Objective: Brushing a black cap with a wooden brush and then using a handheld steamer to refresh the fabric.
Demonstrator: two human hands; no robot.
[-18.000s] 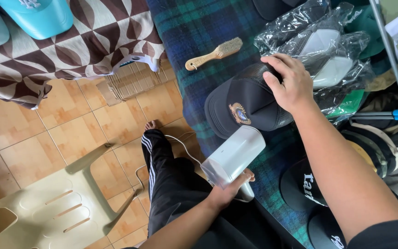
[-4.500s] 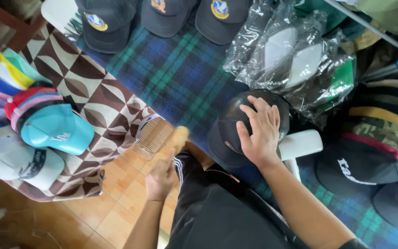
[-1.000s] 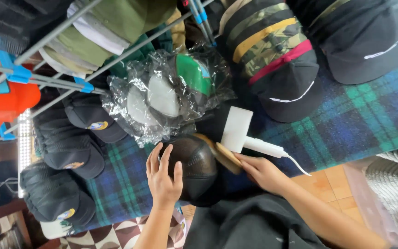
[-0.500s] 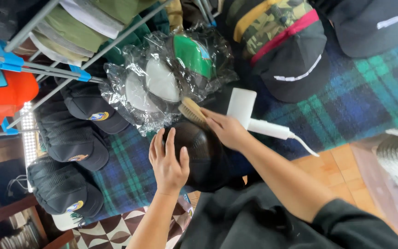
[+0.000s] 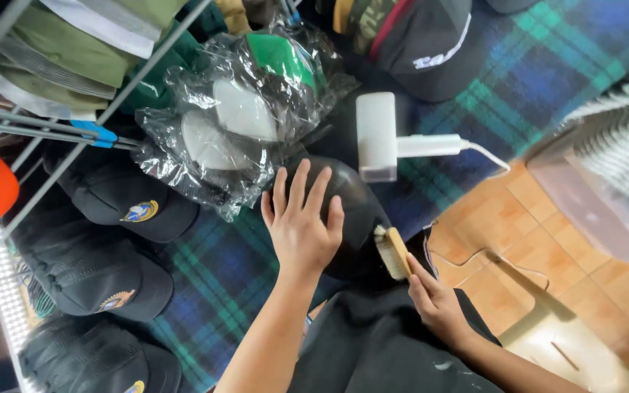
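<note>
The dark cap (image 5: 354,211) lies crown-up on the blue-green plaid cloth (image 5: 220,276) at the table's edge, its smooth rounded fabric half hidden under the left hand (image 5: 301,227), which presses flat on it with fingers spread, while its brim is out of sight. The right hand (image 5: 434,302) is wrapped around a small wooden brush (image 5: 393,251) whose pale bristles touch the cap's side; the handle is buried in the fist. Just beyond sit a boxy white hair dryer (image 5: 384,138) with its cord trailing off, and crinkled clear plastic bags (image 5: 234,131) holding white and green caps, blurred by glare.
</note>
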